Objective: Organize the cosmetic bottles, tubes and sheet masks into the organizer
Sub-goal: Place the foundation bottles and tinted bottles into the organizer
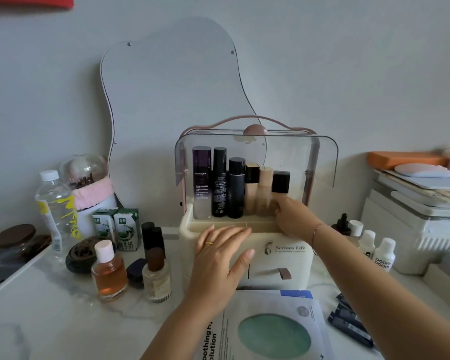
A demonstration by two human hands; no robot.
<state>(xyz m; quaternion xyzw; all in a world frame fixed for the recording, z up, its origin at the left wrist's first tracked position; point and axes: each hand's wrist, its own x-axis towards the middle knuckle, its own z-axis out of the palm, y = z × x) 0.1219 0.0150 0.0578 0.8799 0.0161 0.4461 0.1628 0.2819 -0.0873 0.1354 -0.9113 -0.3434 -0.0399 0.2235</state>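
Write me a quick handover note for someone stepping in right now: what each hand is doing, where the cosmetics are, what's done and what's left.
Left hand: open, flat, hovering in front of the organizer; holds nothing.
Right hand: inside the top compartment, fingers on the black-capped bottle at the right end of the row.
Done: six bottles stand upright under the raised clear lid.
Left: amber bottle and brown-capped bottle on the table to the left; white bottles and dropper bottle to the right; sheet masks in front; dark sachets front right.
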